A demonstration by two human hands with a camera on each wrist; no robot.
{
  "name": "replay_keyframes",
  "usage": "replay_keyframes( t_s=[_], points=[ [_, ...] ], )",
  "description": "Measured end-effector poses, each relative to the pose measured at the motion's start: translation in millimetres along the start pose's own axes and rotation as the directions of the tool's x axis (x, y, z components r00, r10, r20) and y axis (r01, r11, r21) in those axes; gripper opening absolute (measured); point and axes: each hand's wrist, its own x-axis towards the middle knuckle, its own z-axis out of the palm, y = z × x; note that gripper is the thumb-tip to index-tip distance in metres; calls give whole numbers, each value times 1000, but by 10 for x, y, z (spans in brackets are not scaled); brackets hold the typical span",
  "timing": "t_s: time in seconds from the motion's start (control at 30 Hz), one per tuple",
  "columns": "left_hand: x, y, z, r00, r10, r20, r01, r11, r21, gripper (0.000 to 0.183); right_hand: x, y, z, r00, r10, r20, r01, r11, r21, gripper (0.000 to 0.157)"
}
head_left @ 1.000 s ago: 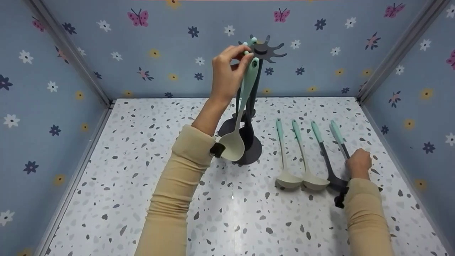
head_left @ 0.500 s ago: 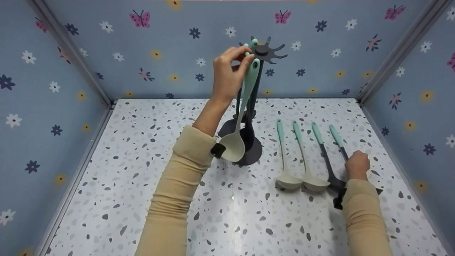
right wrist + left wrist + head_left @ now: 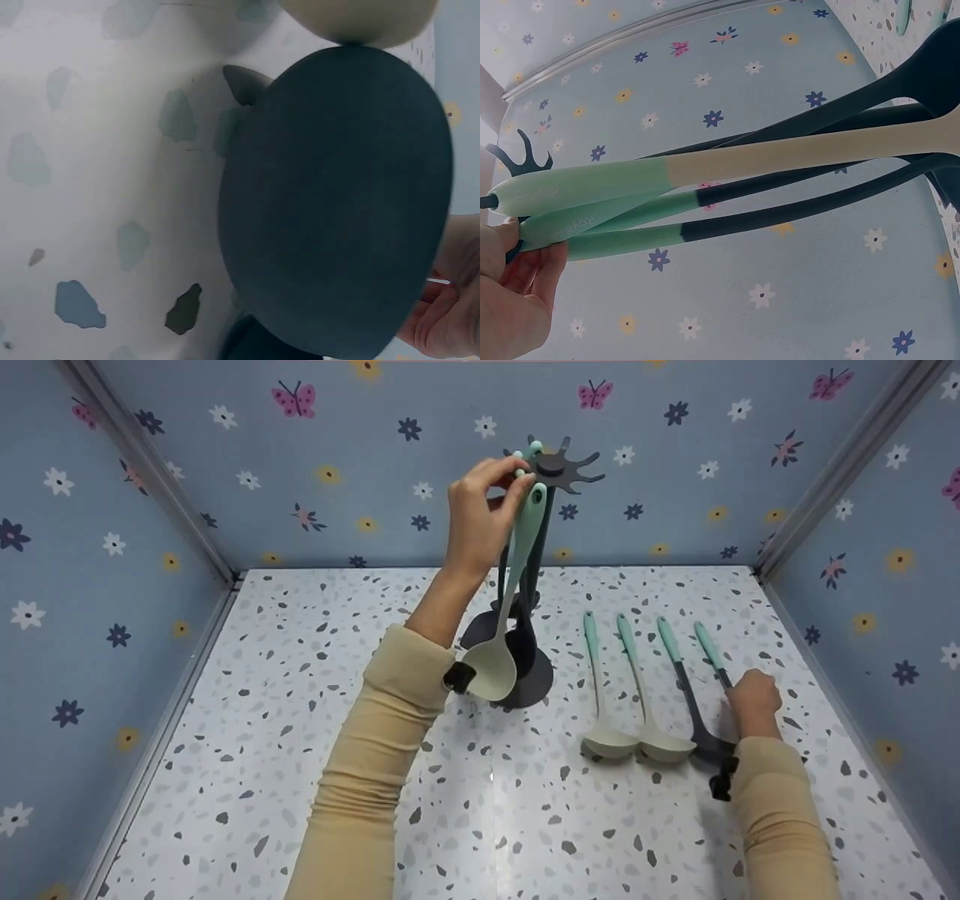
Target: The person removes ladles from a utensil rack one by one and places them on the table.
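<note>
Fingers curled, the right hand [image 3: 754,699] grips the dark stem of the rightmost utensil [image 3: 709,649], its long axis leaning slightly left toward the back wall [image 3: 360,472], beside three ladles [image 3: 609,741] on the tabletop [image 3: 315,720]; well to its left, the left hand [image 3: 477,521] pinches hanging handles [image 3: 570,226] at the dark stand [image 3: 551,465]

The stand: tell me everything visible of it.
The stand is dark, apparently plastic, with a rounded base, an upright post and curved hooks fanning from its top. It stands on the speckled table. Utensils hang from its left hooks; those on the right are bare. The left hand pinches a handle; contact with the stand is unclear.
</note>
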Motion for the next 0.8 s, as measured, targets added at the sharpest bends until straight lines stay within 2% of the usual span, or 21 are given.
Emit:
replay_keyframes(
  t_s=[0.2, 0.27, 0.37, 0.5, 0.6, 0.8],
  points=[
    [-57, 267, -53, 1000, -21, 0, 21, 1000, 13, 14, -66, -142, -111, 991, -90, -96, 95, 994, 50, 39],
    [-65, 290, -59, 1000, -17, -1, 17, 1000, 14, 14, -100, -218, -160, 986, -117, -122, 125, 990, 66, 40],
    [-55, 244, -51, 1000, -16, -7, 16, 1000, 7, 14, -146, -332, -211, 975, -153, -163, 170, 981, 98, 41],
    [-16, 52, -16, 1000, -2, -9, 2, 1000, -3, 14, -223, -478, -272, 954, -209, -214, 244, 957, 156, 42],
    [2, -54, 5, 1000, 23, -6, -23, 1000, 2, 16, -296, -596, -339, 933, -260, -248, 310, 931, 193, 43],
    [6, -79, 10, 999, 33, -3, -33, 999, 0, 17, -457, -829, -524, 894, -360, -268, 428, 862, 271, 46]
  ],
)
